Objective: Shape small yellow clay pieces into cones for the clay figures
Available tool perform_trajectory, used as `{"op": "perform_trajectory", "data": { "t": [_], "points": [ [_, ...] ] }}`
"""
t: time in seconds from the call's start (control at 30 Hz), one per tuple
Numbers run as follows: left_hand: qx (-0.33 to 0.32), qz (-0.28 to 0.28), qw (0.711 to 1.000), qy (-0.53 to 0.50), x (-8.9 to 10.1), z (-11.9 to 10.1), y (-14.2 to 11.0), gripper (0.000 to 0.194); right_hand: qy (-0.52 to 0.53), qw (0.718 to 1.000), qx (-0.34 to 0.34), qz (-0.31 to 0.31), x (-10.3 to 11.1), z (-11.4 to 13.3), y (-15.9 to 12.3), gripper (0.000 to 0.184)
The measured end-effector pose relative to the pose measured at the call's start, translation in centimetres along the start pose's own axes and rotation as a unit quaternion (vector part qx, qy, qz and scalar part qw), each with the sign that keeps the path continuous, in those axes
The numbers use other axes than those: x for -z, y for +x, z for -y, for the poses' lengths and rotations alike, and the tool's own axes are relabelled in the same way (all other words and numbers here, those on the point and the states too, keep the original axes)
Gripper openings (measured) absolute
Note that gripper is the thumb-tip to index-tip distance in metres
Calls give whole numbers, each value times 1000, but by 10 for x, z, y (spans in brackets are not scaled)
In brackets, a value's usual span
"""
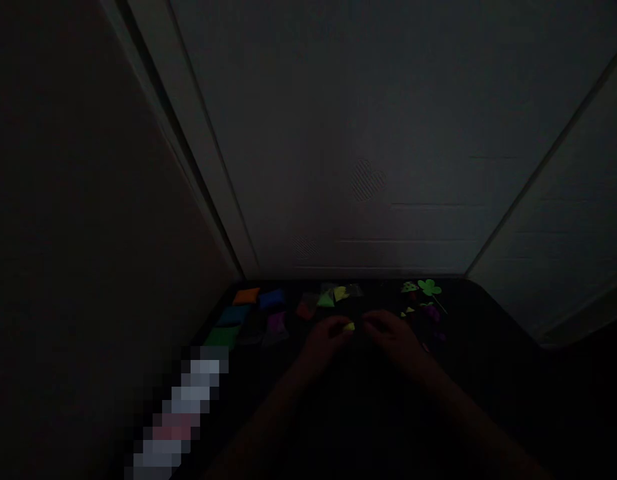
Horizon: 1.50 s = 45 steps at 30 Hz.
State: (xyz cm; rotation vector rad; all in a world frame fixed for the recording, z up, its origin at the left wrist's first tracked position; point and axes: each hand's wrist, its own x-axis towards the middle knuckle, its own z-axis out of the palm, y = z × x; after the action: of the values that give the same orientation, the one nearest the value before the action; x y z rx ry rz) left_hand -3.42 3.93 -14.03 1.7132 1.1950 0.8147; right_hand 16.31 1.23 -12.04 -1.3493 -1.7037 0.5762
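In dim light, my left hand [324, 343] pinches a small lump of yellow modelling clay [349, 327] between thumb and fingertips. A short gap separates it from my right hand [392, 333], whose fingers curl in towards the thumb; anything between those tips is too dark to make out. Beyond the hands lie an opened packet of yellow clay [341, 293], a light green packet [326, 299] and a red one [305, 308]. To the right of my right hand are a green clover shape on a stalk [429, 287], small yellow bits [409, 309] and purple pieces [431, 313].
On the dark table's left side sit orange [246, 297], blue [271, 298], teal [236, 315], green [223, 336] and purple [277, 323] packets. A pale panel with a heart pattern [367, 180] rises behind the table. A blurred-out pale strip [183, 413] is at lower left.
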Motion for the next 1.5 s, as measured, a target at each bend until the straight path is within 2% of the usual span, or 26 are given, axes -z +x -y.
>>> {"op": "perform_trajectory", "data": {
  "t": [0.07, 0.17, 0.23, 0.47, 0.87, 1.1, 1.23, 1.33, 1.37, 1.43, 1.5],
  "points": [
    [17, -10, 999, -49, -4, 4, 3, 33, -1, 999, 20, 40, -23, 8, 1, 20],
    [45, -9, 993, -105, -6, 13, 2, 33, -16, 999, 16, 50, -35, 4, -3, 28],
    [65, 7, 989, -135, -7, 17, -1, 31, -26, 998, 11, 58, -34, -3, -7, 32],
    [118, 58, 970, -206, -9, 17, -3, 35, -52, 992, 27, 115, -27, -9, -14, 22],
    [137, 81, 963, -218, -3, 14, -5, 30, -97, 985, 65, 129, -22, -7, -18, 21],
    [148, 82, 964, -207, -3, 16, -6, 26, -141, 978, 79, 135, -27, -1, -20, 17],
    [154, 74, 964, -202, -2, 12, -6, 27, -166, 974, 69, 137, -15, -3, -15, 21],
    [165, 63, 966, -188, -2, 6, -8, 28, -208, 971, 12, 114, 11, -10, -7, 31],
    [166, 63, 968, -178, -2, 5, -8, 29, -247, 962, -48, 105, 20, -12, -4, 32],
    [149, 63, 977, -141, -3, 3, -9, 28, -288, 931, -155, 163, 34, -16, 0, 38],
    [98, 53, 991, -79, -5, 5, -10, 26, -297, 903, -221, 219, 40, -18, 1, 39]
  ]
}}
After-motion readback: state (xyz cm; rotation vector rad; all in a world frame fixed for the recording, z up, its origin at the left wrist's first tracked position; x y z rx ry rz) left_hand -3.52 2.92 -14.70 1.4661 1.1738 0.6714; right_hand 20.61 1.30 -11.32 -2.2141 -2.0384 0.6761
